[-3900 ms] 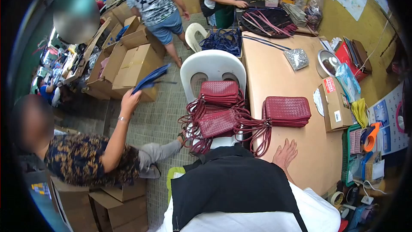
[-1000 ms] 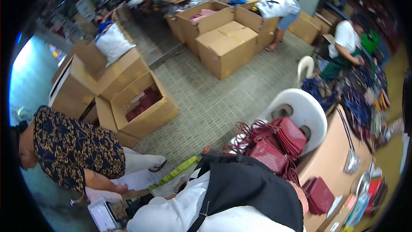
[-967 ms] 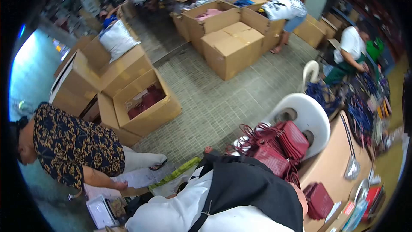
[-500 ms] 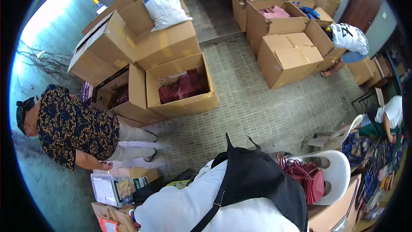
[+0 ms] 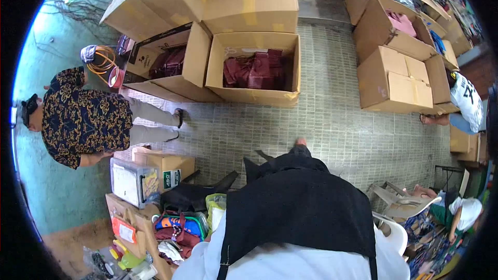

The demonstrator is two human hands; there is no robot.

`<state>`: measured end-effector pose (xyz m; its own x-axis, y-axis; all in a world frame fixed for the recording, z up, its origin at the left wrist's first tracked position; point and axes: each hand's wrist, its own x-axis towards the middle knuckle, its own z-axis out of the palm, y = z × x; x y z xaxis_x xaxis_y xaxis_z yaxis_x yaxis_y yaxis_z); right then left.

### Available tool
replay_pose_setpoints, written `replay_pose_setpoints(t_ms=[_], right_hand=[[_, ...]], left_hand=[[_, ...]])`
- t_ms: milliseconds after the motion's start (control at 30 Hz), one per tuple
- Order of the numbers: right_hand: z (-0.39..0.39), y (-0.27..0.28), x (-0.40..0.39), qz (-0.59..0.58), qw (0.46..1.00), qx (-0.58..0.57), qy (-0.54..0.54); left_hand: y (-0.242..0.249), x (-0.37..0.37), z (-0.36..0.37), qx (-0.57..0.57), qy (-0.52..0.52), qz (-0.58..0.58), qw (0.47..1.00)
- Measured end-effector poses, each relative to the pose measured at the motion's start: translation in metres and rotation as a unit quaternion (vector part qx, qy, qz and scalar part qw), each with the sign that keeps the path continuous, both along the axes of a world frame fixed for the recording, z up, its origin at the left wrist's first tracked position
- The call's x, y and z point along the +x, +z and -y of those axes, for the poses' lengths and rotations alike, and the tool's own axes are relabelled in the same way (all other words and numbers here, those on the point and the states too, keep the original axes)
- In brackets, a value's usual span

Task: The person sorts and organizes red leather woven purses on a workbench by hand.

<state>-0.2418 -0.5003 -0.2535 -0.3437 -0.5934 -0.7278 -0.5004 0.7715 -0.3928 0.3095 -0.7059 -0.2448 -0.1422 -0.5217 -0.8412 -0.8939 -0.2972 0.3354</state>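
Note:
Neither of my hands shows in the head view. My body fills the bottom middle, in a pale shirt with a black apron (image 5: 301, 212) over it. One bare foot (image 5: 301, 141) sticks out past the apron's far edge onto the tiles. Close by on my left lie a black bag (image 5: 199, 192) and a pile of coloured bags and cloth (image 5: 179, 233). A white plastic chair (image 5: 397, 233) is partly hidden behind my right side.
Ahead stands an open cardboard box (image 5: 254, 96) of dark red bags (image 5: 254, 71). More boxes (image 5: 397, 80) stand at right. A person in a patterned shirt (image 5: 85, 116) is at left; others are at right. A clear plastic bin (image 5: 127, 181) sits near left.
The view has turned and tipped down; the boxes ahead now appear further right. My body has shifted off the chair with dark red bags, which are now hidden. My foot has come into view.

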Motion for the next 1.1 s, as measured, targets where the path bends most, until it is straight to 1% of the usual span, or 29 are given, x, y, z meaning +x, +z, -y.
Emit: replay_pose_setpoints(t_ms=[100,167,200,233,267,300,333,367,400,467,533,600,633,700,767,800,833,867,900,933,967,1000,1033,1067,1100], right_hand=[[0.007,-0.051,-0.033,-0.004,0.999,-0.003,0.054],[0.023,-0.084,-0.055,-0.009,0.997,-0.017,0.078],[0.043,-0.083,-0.057,-0.01,0.996,-0.023,0.082],[0.082,-0.056,-0.053,0.005,0.998,-0.018,0.063],[0.127,-0.022,-0.045,0.019,0.999,-0.013,0.044],[0.157,-0.001,-0.05,0.047,0.999,0.007,0.005],[0.174,-0.015,-0.058,0.045,0.999,0.001,0.01],[0.189,-0.033,-0.059,0.012,0.998,-0.017,0.055],[0.214,-0.051,-0.06,-0.022,0.994,-0.044,0.096],[0.257,-0.056,-0.049,-0.059,0.983,-0.088,0.147],[0.301,-0.042,-0.039,0.016,0.985,-0.106,0.134],[0.336,-0.033,-0.025,0.06,0.976,-0.109,0.181],[0.35,-0.041,-0.015,0.05,0.976,-0.125,0.171],[0.378,-0.06,0.002,0.037,0.976,-0.144,0.157],[0.403,-0.083,0.015,0.104,0.965,-0.193,0.145],[0.415,-0.102,0.018,0.101,0.966,-0.196,0.138],[0.42,-0.125,0.022,0.092,0.967,-0.179,0.158],[0.43,-0.151,0.027,0.084,0.967,-0.164,0.177],[0.442,-0.166,0.03,0.089,0.973,-0.105,0.184],[0.446,-0.179,0.031,0.092,0.974,-0.103,0.178],[0.454,-0.192,0.028,0.063,0.974,-0.062,0.211],[0.463,-0.205,0.027,0.034,0.969,-0.024,0.245],[0.472,-0.229,0.021,0.11,0.969,0.007,0.221],[0.471,-0.251,0.023,0.115,0.97,0.011,0.216],[0.478,-0.266,0.021,0.087,0.981,0.015,0.173]], left_hand=[[-0.003,-0.002,0.009,0.013,-0.036,0.008,0.999],[-0.009,-0.001,0.028,0.009,-0.104,0.017,0.994],[-0.011,0.0,0.037,-0.004,-0.178,0.019,0.984],[-0.018,0.001,0.052,-0.04,-0.248,0.015,0.968],[-0.028,0.004,0.072,-0.095,-0.304,0.01,0.948],[-0.055,0.005,0.085,-0.182,-0.346,-0.017,0.92],[-0.059,-0.005,0.107,-0.114,-0.077,-0.034,0.99],[-0.059,-0.014,0.112,-0.097,0.051,-0.04,0.993],[-0.039,-0.041,0.145,-0.086,0.175,-0.048,0.98],[-0.018,-0.068,0.179,-0.104,0.117,-0.093,0.983],[-0.029,-0.092,0.203,-0.142,0.101,-0.104,0.979],[-0.026,-0.116,0.224,-0.136,0.156,-0.107,0.972],[-0.033,-0.128,0.241,-0.134,0.154,-0.105,0.973],[-0.054,-0.15,0.271,-0.118,0.241,-0.149,0.952],[-0.109,-0.16,0.3,-0.115,0.217,-0.173,0.954],[-0.135,-0.165,0.318,-0.108,0.198,-0.195,0.955],[-0.141,-0.173,0.328,-0.105,0.192,-0.194,0.956],[-0.147,-0.18,0.341,-0.116,0.085,-0.145,0.979],[-0.159,-0.185,0.356,-0.127,-0.024,-0.094,0.987],[-0.17,-0.186,0.366,-0.123,-0.029,-0.092,0.988],[-0.18,-0.188,0.379,-0.114,-0.096,-0.008,0.989],[-0.197,-0.188,0.39,-0.107,-0.158,0.077,0.979],[-0.208,-0.183,0.405,-0.072,-0.147,0.071,0.984],[-0.22,-0.178,0.416,-0.129,-0.146,0.068,0.978],[-0.23,-0.174,0.433,-0.136,-0.124,0.044,0.982]])
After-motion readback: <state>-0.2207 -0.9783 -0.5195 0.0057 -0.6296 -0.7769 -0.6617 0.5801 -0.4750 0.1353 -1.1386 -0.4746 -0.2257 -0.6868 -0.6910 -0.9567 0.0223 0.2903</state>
